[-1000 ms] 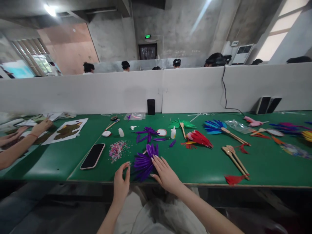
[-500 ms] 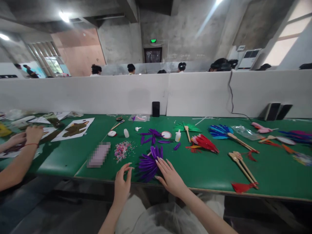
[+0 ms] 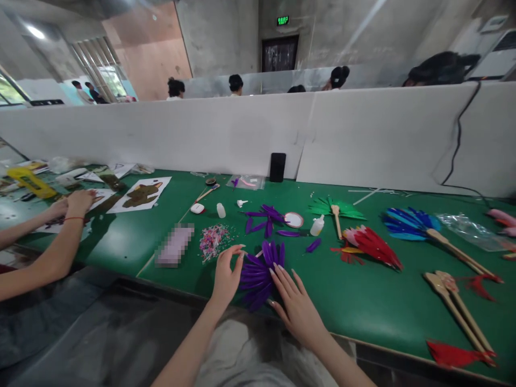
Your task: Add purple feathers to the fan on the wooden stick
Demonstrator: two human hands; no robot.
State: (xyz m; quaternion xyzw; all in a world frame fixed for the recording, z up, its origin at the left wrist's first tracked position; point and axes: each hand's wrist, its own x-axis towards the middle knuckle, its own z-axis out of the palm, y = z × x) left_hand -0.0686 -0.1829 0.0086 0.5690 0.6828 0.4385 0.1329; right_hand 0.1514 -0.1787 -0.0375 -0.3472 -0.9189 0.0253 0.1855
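A fan of purple feathers (image 3: 253,282) lies spread near the front edge of the green table. Resting flat on its right side is my right hand (image 3: 296,301), fingers stretched out over the feathers. My left hand (image 3: 226,274) hovers at the fan's upper left, thumb and forefinger curled close in a pinch. Whatever is between those tips is too small to make out. Just left of it is a heap of pink and pale sequins (image 3: 213,241). Loose purple feathers (image 3: 266,219) lie beyond the fan, beside a round white disc (image 3: 294,220) and a glue bottle (image 3: 317,226).
To the right lie a green fan (image 3: 350,208), red feathers (image 3: 373,247), a blue fan (image 3: 407,224) and wooden handles (image 3: 459,306) with red tassels. A phone (image 3: 278,166) leans on the white partition (image 3: 226,134). At left, another person's hands (image 3: 76,204) work over paper.
The view has turned left and downward. My left hand has moved up and closer to the fan's upper left edge. My right hand stays flat on the feathers.
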